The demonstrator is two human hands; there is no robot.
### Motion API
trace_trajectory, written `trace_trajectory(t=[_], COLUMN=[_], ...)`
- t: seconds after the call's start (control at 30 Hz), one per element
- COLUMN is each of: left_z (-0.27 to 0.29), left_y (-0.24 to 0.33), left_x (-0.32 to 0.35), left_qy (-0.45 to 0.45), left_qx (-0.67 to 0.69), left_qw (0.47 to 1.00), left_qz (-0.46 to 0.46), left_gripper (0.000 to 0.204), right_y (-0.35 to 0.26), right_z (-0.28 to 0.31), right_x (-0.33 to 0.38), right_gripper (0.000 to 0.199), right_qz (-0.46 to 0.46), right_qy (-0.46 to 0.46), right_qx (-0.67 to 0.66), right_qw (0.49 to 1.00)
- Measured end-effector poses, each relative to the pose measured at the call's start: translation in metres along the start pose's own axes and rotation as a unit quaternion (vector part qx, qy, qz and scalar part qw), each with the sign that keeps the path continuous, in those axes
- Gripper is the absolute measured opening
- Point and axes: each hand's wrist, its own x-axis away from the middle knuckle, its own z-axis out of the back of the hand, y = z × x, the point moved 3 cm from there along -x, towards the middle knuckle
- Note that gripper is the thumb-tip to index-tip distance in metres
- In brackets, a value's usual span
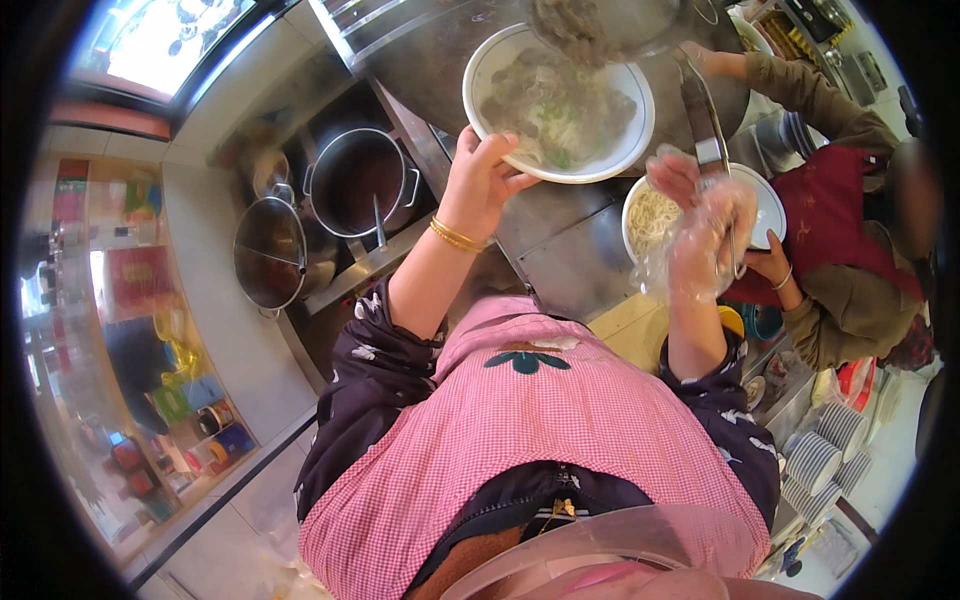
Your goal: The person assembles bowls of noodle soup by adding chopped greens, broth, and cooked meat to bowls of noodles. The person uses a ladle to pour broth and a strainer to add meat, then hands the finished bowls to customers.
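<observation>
Head view: the bare left hand (478, 180) gripped a round white bowl with a thin blue line (630, 130), thumb over its rim, holding steaming food (558, 125) above the grey metal tabletop (580, 245). The right hand (705, 235), gloved in clear plastic, was closed around a long metal utensil (704, 125), near a white bowl of pale noodles (768, 210).

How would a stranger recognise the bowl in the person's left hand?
Above the pink checked apron, the left hand grips a white bowl by its rim. Green pieces inside set it apart from the lower-right bowl of pale noodles.
</observation>
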Motion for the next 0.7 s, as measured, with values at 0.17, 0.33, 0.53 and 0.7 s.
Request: trace_trajectory(t=[0.17,0.33,0.53,0.7], left_z=[0.006,0.020,0.044,0.077], left_y=[-0.001,-0.007,-0.012,-0.012], left_x=[0.001,0.009,0.019,0.038], left_qy=[0.003,0.002,-0.003,0.009], left_qx=[0.011,0.034,0.058,0.082], left_qw=[1.000,0.999,0.998,0.996], left_qz=[-0.005,0.005,-0.010,-0.034], left_gripper=[0.050,0.049,0.053,0.060], right_y=[-0.005,-0.030,-0.062,-0.080], right_z=[-0.008,-0.021,-0.016,-0.021], right_x=[0.005,0.001,-0.028,-0.083], right_gripper=[0.044,0.033,0.024,0.033], right_qz=[-0.027,-0.049,-0.043,-0.046], right_qy=[0.049,0.094,0.046,0.058], right_qx=[-0.029,-0.047,0.108,0.227], right_qw=[0.998,0.993,0.992,0.971])
